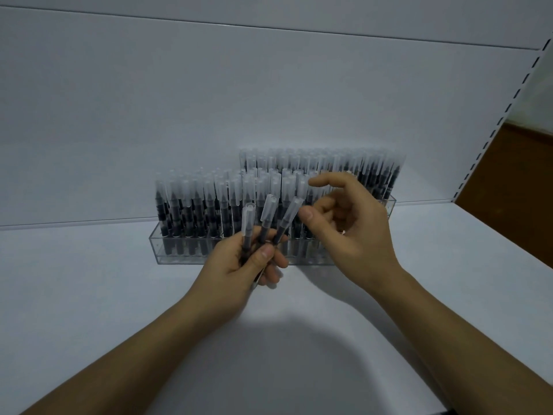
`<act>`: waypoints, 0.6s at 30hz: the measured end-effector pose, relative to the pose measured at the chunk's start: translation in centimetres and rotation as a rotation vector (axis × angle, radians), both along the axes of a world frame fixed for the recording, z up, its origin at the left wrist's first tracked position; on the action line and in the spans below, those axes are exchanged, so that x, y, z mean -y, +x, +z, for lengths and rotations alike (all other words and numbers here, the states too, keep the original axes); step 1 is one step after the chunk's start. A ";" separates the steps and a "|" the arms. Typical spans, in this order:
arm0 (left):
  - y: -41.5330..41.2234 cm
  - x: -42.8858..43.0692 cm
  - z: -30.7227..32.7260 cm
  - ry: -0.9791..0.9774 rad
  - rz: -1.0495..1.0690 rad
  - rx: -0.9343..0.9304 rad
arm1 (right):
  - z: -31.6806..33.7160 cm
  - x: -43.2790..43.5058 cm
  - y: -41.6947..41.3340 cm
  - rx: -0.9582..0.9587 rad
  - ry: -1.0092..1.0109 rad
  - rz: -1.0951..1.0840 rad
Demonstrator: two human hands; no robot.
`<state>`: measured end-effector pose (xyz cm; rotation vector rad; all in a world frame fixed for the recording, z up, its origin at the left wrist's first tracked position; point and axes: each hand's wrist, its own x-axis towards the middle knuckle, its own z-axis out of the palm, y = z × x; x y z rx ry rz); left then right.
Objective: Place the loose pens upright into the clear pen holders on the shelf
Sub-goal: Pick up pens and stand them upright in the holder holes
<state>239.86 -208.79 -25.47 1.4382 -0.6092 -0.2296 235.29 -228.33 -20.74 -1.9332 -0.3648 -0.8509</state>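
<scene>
Centre frame: left hand [239, 265] grips three loose pens [267, 217], fanned; right hand [353, 226], fingers loosely spread, holds nothing. Clear pen holders [185, 253] on the shelf [89, 295] behind look nearly full; these three remain.

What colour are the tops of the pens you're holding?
Frosted, see-through white caps on dark pens, best seen in the head view.

text: none legible | pens [191, 205] and holder [158, 250] (too blurred to read)
</scene>
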 end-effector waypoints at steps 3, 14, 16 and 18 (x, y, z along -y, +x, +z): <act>0.1 0.1 0.1 0.035 -0.018 0.029 | -0.3 -0.5 0.1 -0.126 0.122 0.192; -0.2 0.3 -0.4 -0.065 -0.021 0.020 | 2.4 2.5 0.2 0.068 0.380 0.063; -0.3 0.1 -0.3 -0.073 -0.028 0.013 | 2.7 3.1 0.2 0.108 0.371 -0.027; -0.4 -0.2 0.1 -0.045 -0.064 0.025 | 2.8 3.6 0.2 0.137 0.353 -0.091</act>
